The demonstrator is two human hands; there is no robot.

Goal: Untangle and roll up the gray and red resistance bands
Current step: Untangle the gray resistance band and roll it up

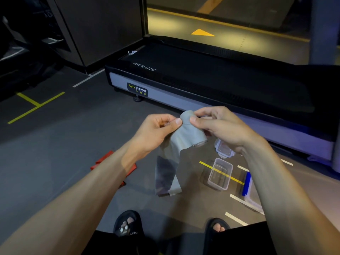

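Gray band (185, 137) roll above floor containers (219, 173), treadmill (202, 83) behind.

The dark gray floor (77, 144) is marked with yellow-green tape lines (35, 105) at the left and white and yellow strips at the right; a treadmill (211, 85) labelled "BODY STRONG" stands on it across the back; the red resistance band (103, 161) lies flat at the left, partly hidden by a forearm; a clear open plastic container (219, 173) sits at the right over a yellow strip, its clear lid (223, 150) just behind it; a blue-handled clear bin (247, 188) sits near the right edge; two feet in black slides (127, 223) stand at the bottom.
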